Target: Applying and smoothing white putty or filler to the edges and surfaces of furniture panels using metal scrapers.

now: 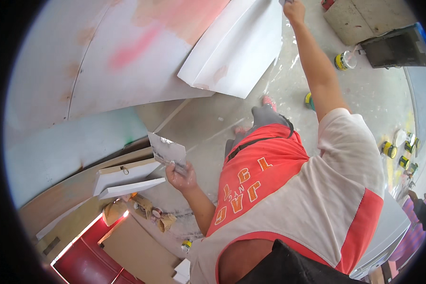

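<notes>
Black cloth (288, 266) sits nearest, left hand (181, 177) clamped on a flat grey plate (168, 148), right hand (295, 10) cropped, grip unclear

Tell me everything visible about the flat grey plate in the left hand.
The flat grey plate is thin, four-sided and looks like metal, with darker smears and pale patches across its face. It is held at a tilt, far end free, while the left hand grips its near end. Whether it has a handle is hard to tell.

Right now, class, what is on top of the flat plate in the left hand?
The flat plate bears pale smears and darker patches; the left hand partly covers its lower end, hiding anything beneath.
</notes>
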A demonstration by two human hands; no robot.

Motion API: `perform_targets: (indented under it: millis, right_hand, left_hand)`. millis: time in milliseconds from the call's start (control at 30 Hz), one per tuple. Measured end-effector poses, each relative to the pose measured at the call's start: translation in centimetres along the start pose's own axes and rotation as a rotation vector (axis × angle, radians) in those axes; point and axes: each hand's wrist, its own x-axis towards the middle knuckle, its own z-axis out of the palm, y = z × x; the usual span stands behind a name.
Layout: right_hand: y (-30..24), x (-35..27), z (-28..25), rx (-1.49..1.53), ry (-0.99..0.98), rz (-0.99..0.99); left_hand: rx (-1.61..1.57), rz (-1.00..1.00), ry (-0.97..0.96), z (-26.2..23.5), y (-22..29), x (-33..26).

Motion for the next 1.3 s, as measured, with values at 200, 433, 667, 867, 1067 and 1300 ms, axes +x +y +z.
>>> perform_targets:
  millis: [200,433,667,867,1067,1300]
  right_hand:
    - [-3.7,-5.9,2.7,0.143,-0.084,-0.154]
    - [-10.4,-29.0,-3.4,0.360,-0.745,-0.664]
    - [-4.1,-11.5,0.1,0.364,-0.183,-0.148]
    - [-11.3,-21.1,1.7,-0.007,-0.260,-0.145]
    - [-13.4,-38.5,0.3,0.292,-0.444,-0.329]
    - [-7.9,-34.1,1.5,0.883,-0.356,1.032]
  left_hand:
    - [0.031,0.015,0.053,3.8,-1.8,-0.1]
    - [0.072,-0.038,0.005,5.5,-2.3,0.2]
    - [0.047,-0.084,-0.113,3.0,-0.1,2.5]
    - [0.018,-0.198,-0.246,-3.7,3.0,3.7]
    - [0.056,-0.244,-0.213,-7.7,5.3,4.8]
    - [0.155,-0.271,-0.105,-8.2,8.1,4.4]
